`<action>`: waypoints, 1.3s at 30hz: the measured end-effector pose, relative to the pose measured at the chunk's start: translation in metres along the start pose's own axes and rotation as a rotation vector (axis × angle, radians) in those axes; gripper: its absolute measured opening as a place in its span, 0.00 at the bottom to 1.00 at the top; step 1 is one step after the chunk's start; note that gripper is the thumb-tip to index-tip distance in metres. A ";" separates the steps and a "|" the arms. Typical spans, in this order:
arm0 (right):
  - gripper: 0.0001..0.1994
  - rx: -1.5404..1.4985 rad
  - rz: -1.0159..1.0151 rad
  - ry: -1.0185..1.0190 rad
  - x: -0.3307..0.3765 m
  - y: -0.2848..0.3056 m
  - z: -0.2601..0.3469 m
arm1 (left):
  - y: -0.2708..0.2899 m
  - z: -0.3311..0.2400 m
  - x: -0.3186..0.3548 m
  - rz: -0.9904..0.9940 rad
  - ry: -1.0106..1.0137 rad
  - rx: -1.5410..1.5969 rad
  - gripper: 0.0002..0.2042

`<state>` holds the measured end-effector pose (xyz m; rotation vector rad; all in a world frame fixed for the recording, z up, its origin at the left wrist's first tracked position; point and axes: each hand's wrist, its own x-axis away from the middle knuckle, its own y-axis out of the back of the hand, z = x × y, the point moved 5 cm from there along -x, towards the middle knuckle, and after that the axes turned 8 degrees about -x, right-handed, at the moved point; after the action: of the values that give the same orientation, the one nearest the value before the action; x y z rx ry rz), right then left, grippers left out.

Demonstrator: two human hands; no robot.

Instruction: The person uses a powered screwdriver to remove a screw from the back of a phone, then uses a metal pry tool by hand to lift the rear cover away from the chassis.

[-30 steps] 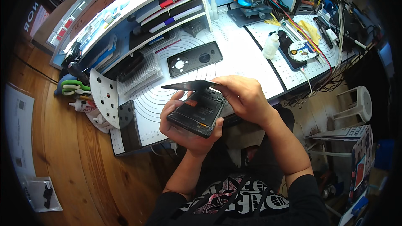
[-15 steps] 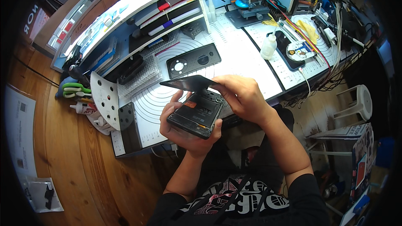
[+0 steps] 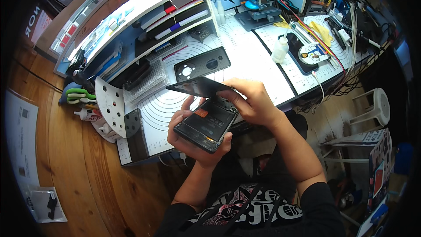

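Observation:
An opened smartphone body (image 3: pixel 215 123) rests in my left hand (image 3: pixel 193 147), fingers along its far side and thumb on its near edge. Its inside faces up: a black battery, an orange sticker (image 3: pixel 201 113) and a strip of lit metal at the near end. Above it, a thin dark phone panel (image 3: pixel 195 87) is pinched at its right end by my right hand (image 3: pixel 251 100). The panel tilts over the body's far end; whether a cable joins them I cannot tell. Beyond my hands, a black phone case (image 3: pixel 202 64) with a round camera cutout lies on the mat.
Bubble wrap (image 3: pixel 148 81) and a shelf rack stand at the left of the workbench (image 3: pixel 258 70). A white perforated holder (image 3: pixel 110 105) sits at its left end. A dropper bottle (image 3: pixel 280 50), a dark phone (image 3: pixel 291 48) and cables lie right. A white stool (image 3: pixel 378 105) stands on the floor.
The near end of the phone body has dipped slightly toward me. My right fingers have shifted on the panel, whose underside edge sits a little differently. Both hands keep their holds.

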<state>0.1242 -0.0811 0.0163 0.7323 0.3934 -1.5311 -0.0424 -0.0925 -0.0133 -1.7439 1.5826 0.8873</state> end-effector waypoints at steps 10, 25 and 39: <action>0.08 0.086 0.057 0.054 -0.012 0.008 0.003 | -0.002 0.003 -0.003 0.006 -0.026 0.069 0.48; 0.08 0.083 0.031 0.052 -0.015 0.006 0.001 | -0.002 0.006 -0.001 -0.015 -0.037 0.075 0.49; 0.08 0.082 0.036 0.017 -0.015 0.003 -0.005 | -0.001 0.007 -0.004 -0.059 0.069 0.125 0.48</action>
<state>0.1274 -0.0666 0.0227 0.8129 0.3296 -1.5156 -0.0424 -0.0847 -0.0142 -1.7402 1.5869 0.6913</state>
